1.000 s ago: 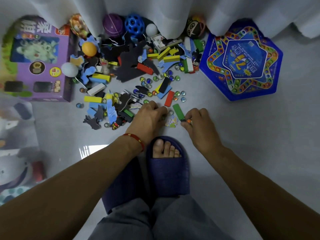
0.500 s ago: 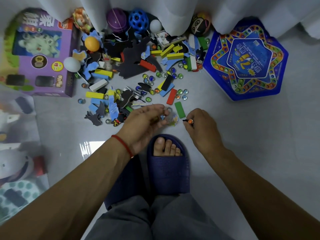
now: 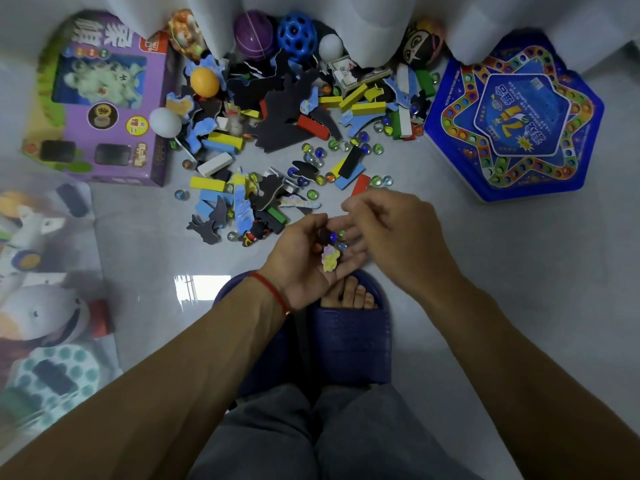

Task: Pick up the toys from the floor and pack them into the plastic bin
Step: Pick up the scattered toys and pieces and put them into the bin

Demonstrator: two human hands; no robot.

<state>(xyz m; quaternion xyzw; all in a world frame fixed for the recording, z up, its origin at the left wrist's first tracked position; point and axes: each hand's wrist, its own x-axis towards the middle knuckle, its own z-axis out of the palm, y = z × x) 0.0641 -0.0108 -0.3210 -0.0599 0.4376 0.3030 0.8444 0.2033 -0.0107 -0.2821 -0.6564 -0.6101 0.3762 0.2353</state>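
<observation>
Head view: marbles passing from hand to hand above the floor pile.

The left hand [image 3: 308, 261] lies palm-up, fingers cupped round marbles [image 3: 333, 237] and a foam piece; the right hand [image 3: 384, 230], at its 3 o'clock, has fingers curled, seemingly pinching one. The plastic bin [image 3: 41, 306] sits at 9 o'clock.

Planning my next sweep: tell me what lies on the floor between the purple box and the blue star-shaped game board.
In the head view, the toy pile: colored blocks, dark foam cutouts and marbles between the purple box and the game board.
</observation>
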